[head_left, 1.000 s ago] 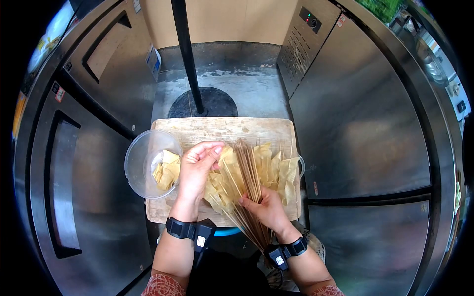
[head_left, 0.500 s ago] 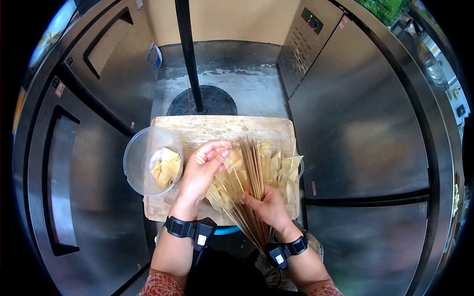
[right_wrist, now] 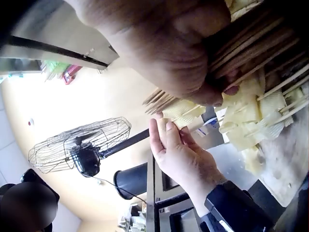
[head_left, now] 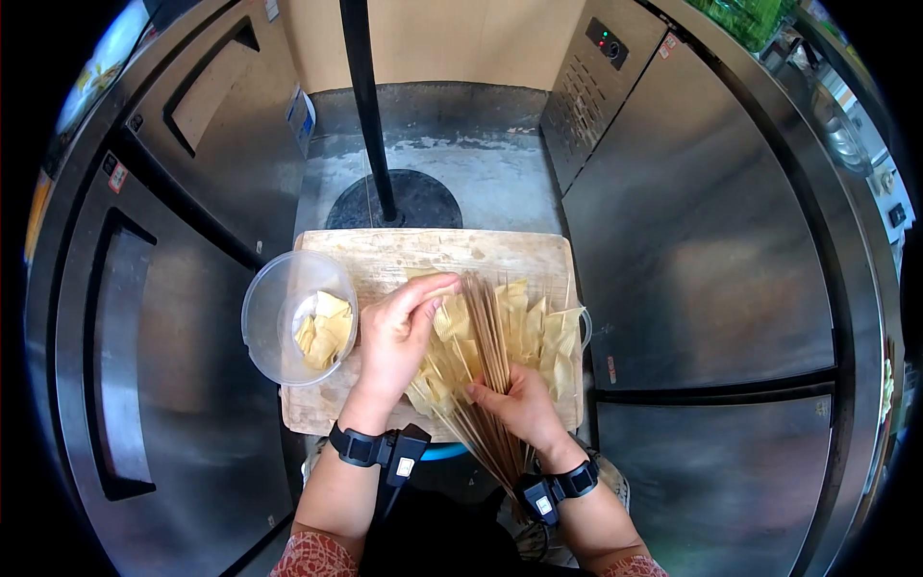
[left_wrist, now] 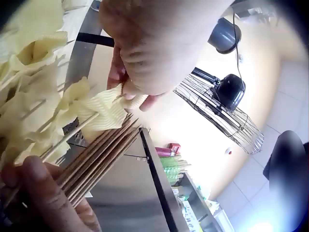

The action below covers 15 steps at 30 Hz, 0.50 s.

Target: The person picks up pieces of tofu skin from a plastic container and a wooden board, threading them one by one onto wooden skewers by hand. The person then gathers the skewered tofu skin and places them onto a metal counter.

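In the head view my right hand (head_left: 524,409) grips a thick bundle of brown wooden skewers (head_left: 487,332), their tips pointing away from me. Its thumb lies across a paler skewer (left_wrist: 72,133) that stands apart from the bundle in the left wrist view. My left hand (head_left: 394,346) pinches a folded, ridged, pale yellow sheet (left_wrist: 106,108), which looks like tofu skin, at that skewer's pointed end. The skewer passes through the sheet. Several skewers threaded with similar yellow sheets (head_left: 538,337) lie beside and under the bundle. My left fingertips are partly hidden behind the palm in the left wrist view.
A wooden board (head_left: 385,252) lies beneath the work. At its left stands a clear plastic tub (head_left: 261,313) holding loose yellow sheets (head_left: 327,332). Steel cabinets (head_left: 702,260) flank both sides. A black pole on a round base (head_left: 423,197) rises beyond the board.
My left hand has moved right toward the skewer tips, and its fingers have straightened somewhat along the yellow sheet. My right hand and the bundle have stayed nearly in place.
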Each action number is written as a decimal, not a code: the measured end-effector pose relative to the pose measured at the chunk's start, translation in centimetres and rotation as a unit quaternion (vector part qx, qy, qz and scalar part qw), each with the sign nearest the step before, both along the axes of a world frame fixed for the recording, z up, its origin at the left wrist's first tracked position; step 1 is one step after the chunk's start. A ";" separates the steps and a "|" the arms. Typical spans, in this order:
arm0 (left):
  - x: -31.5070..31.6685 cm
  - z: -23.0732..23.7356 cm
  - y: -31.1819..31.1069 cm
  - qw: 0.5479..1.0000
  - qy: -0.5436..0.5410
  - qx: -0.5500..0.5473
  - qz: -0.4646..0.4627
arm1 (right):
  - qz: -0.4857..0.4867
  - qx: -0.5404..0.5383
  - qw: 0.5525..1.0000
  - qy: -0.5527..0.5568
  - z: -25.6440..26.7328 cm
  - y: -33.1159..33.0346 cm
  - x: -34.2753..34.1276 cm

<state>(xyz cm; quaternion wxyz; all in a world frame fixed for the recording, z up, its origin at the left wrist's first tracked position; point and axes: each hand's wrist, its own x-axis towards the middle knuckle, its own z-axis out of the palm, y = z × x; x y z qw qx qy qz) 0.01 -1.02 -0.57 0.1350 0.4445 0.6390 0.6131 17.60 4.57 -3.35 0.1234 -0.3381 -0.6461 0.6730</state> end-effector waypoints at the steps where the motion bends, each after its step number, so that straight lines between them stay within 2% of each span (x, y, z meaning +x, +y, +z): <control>1: 0.1 0.0 0.0 1.000 0.021 -0.002 -0.002 | -0.008 -0.006 1.000 -0.001 0.0 0.0 0.0; 2: 0.2 -0.1 0.0 0.999 0.042 -0.004 -0.003 | -0.017 -0.011 1.000 -0.001 -0.1 0.1 0.1; 5: 1.4 -0.8 0.2 0.998 -0.057 -0.011 -0.020 | -0.049 -0.023 0.998 0.007 -0.3 0.1 0.1; 8: 1.8 0.2 0.1 0.997 -0.046 -0.047 -0.043 | -0.070 -0.036 0.996 0.032 -0.7 0.1 0.3; 11: 1.9 0.6 0.1 0.998 -0.056 -0.041 -0.001 | -0.059 -0.030 0.997 0.034 -0.5 0.1 0.4; 14: 1.4 0.3 0.3 0.994 -0.097 0.026 0.044 | -0.045 -0.030 0.998 0.033 0.3 0.0 0.2; 15: 1.4 0.4 0.4 0.988 -0.143 0.043 0.038 | -0.042 -0.033 0.998 0.034 0.6 -0.1 0.1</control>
